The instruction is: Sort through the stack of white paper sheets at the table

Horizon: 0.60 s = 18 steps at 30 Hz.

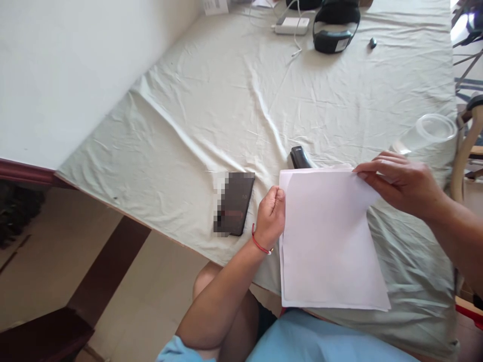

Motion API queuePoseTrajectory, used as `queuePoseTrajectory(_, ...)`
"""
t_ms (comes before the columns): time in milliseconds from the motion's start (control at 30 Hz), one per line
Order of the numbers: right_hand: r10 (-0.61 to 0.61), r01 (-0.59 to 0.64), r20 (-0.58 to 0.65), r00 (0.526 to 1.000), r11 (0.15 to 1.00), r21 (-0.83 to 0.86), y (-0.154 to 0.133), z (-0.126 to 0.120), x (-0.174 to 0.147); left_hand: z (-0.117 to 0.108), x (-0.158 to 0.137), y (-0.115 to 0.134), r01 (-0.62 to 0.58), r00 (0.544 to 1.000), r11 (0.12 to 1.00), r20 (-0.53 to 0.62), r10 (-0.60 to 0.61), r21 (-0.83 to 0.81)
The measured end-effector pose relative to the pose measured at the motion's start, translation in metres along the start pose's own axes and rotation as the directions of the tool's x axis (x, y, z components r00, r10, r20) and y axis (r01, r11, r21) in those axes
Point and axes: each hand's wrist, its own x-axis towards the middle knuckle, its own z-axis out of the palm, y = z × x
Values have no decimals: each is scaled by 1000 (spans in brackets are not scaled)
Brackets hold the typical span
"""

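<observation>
Head view: white sheets (328,241), loosely stacked with edges slightly out of line, lie at the near side of the table, their near edge by the person's blue shirt (324,339). The left hand (270,211) is closed on their left edge, thumb uppermost; how many sheets it has hold of cannot be told. The right hand (396,178) pinches the far right corner between thumb and fingers, with no visible gap at the tips, and the paper bends up toward it there.

The step in hand looks like steadying the stack on the left while working the corner on the right. The next move seems to call for a firm left hold and a light right pinch, so that the edges neither slip nor crease.

Just beyond the far edge, a dark stapler-like object (300,157) is partly covered by the paper. A phone (239,203), partly blurred, lies left of the left hand. Beyond the right hand, a clear plastic container (426,133) lies on its side on the pale cloth (207,110). At the far side are a black headset (334,41) and a white box (291,25) with a cable.
</observation>
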Motion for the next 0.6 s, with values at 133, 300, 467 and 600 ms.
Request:
queuePoseTrajectory(133,-12,13,46,999,999,-30,-2,10,1,4,0,-2,-9,999,1000,-46,9,9)
queuePoseTrajectory(300,-28,32,48,998,996,-82,-3,14,-1,7,-1,-2,-41,998,999,-49,40,-33)
queuePoseTrajectory(467,-33,39,54,998,994,-106,-2,16,-4,8,-2,-2,-31,997,998,-66,27,-55)
queuePoseTrajectory(600,-17,21,38,999,992,-125,-3,18,-3,7,-4,-1,-42,998,997,-40,39,-67)
